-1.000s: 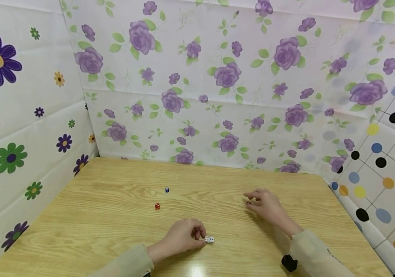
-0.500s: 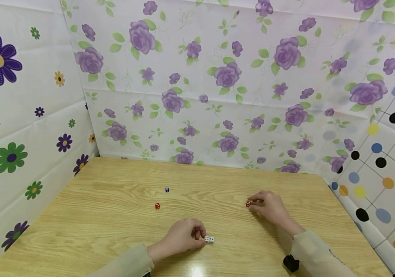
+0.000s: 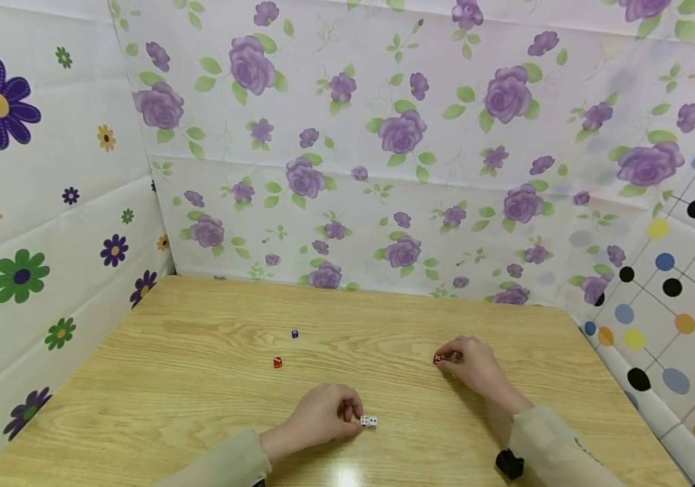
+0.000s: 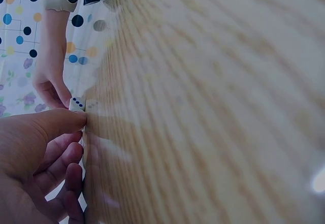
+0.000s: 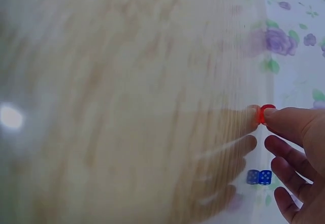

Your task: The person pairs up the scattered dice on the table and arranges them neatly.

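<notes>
Two white dice (image 3: 368, 421) sit side by side near the table's front. My left hand (image 3: 327, 414) pinches the nearer one between thumb and fingertips. In the left wrist view, a white die (image 4: 77, 103) with blue pips shows past the thumb, which hides part of the dice. Farther right, my right hand (image 3: 475, 367) pinches a red die (image 3: 437, 359) at the tabletop. That red die (image 5: 264, 113) is partly covered by the thumb in the right wrist view.
Another red die (image 3: 277, 362) and a blue die (image 3: 295, 334) lie on the left half of the wooden table (image 3: 201, 379). Patterned cloth walls (image 3: 347, 169) enclose its back and sides. A black device (image 3: 509, 464) is at the right sleeve.
My right hand has closed its thumb and fingers on the red die, from a wider spread a second ago. My left hand and the white dice have stayed in place.
</notes>
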A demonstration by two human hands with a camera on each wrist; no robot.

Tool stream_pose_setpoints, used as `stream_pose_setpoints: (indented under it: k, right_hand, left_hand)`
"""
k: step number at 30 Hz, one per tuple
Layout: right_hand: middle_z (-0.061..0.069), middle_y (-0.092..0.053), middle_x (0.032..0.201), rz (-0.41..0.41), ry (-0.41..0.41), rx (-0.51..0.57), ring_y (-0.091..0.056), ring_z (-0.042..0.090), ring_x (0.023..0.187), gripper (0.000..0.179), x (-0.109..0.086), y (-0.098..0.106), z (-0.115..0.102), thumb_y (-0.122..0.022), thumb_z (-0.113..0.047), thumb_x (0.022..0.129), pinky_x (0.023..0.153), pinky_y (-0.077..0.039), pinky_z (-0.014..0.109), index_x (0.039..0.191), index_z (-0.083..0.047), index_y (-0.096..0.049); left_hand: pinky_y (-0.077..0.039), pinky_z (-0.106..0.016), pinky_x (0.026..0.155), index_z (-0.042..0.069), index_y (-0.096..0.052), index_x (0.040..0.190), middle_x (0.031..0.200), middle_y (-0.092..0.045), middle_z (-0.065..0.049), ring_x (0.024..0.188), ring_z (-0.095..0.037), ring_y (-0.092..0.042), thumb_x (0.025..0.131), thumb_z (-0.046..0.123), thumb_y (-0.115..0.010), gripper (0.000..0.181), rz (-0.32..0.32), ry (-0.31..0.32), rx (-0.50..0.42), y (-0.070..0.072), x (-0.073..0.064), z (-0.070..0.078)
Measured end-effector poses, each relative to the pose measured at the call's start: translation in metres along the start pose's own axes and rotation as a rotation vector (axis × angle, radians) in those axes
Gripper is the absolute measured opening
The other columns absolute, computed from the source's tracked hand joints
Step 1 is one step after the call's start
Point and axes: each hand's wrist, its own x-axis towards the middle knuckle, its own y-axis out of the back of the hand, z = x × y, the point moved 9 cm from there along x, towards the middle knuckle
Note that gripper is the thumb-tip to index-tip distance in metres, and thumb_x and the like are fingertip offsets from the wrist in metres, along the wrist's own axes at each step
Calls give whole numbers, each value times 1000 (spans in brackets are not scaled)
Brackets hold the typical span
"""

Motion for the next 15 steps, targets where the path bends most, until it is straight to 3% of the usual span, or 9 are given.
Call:
stream_pose_setpoints:
  k: [15]
  right_hand:
    - [-10, -64, 83, -62, -2, 92, -52, 4, 71, 6, -2, -16, -23, -78, -23, 85, 64, -44, 21, 90, -25, -76]
  left_hand:
    - [-37, -16, 58, 19, -69, 82, 66, -55, 16, 58, 5, -44, 80, 19, -81, 11, -3, -2, -3, -1, 0, -1]
